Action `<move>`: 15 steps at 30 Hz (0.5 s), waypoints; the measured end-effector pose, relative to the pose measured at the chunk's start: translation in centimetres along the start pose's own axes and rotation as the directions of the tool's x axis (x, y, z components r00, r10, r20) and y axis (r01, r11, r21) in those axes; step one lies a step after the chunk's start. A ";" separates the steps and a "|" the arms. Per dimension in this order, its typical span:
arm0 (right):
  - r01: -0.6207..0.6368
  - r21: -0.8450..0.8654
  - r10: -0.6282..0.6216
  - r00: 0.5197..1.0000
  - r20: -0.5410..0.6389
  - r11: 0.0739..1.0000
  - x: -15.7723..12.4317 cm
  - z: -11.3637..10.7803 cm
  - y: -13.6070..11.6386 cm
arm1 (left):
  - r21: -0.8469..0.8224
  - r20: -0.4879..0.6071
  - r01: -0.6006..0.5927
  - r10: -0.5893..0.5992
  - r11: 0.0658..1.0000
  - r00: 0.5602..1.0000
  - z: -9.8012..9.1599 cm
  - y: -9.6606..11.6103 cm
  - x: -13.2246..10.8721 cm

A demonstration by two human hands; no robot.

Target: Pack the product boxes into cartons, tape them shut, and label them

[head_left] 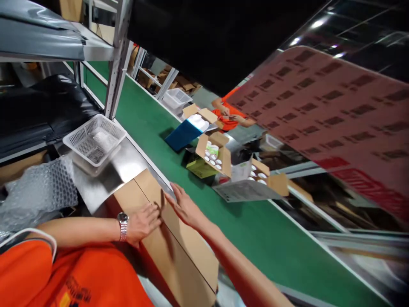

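A long brown cardboard box (174,264) with reddish sides lies in front of me, its two top flaps folded inward along a seam. My left hand (143,224), with a metal watch at the wrist, rests flat on the near flap, fingers stretched out. On the far flap, by the box's edge beside the conveyor, my right hand (188,209) lies with fingers extended and thumb apart. Neither hand grips anything that I can see. What the box contains is hidden under the flaps.
A green conveyor belt (255,238) runs past, carrying a blue box (182,135), a yellow-green box (201,167) and a white box (246,189), all with raised flaps. White basket (96,138) and bubble wrap (41,189) sit left. A metal post (119,64) stands nearby; a co-worker's hands (231,116) are across the belt.
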State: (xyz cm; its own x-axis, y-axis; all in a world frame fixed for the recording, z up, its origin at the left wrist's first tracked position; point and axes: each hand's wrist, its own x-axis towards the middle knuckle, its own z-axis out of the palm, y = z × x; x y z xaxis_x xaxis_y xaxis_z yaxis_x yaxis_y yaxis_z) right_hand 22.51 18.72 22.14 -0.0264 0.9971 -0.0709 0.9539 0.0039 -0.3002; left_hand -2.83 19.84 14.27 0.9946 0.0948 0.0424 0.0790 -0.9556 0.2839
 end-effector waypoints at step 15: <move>0.175 -0.097 -0.160 0.976 0.147 0.980 12.8 7.0 -10.5 | -0.078 -0.080 0.045 -0.051 0.996 0.996 0.1 -0.8 -1.4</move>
State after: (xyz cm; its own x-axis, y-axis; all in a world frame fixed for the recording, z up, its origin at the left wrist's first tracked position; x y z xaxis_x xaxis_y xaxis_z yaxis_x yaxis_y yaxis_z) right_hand 10.04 30.89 17.76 -0.2222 0.9616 -0.1609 0.9590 0.1858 -0.2140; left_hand -4.25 20.50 13.91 0.9807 0.1652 0.1041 0.1177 -0.9257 0.3596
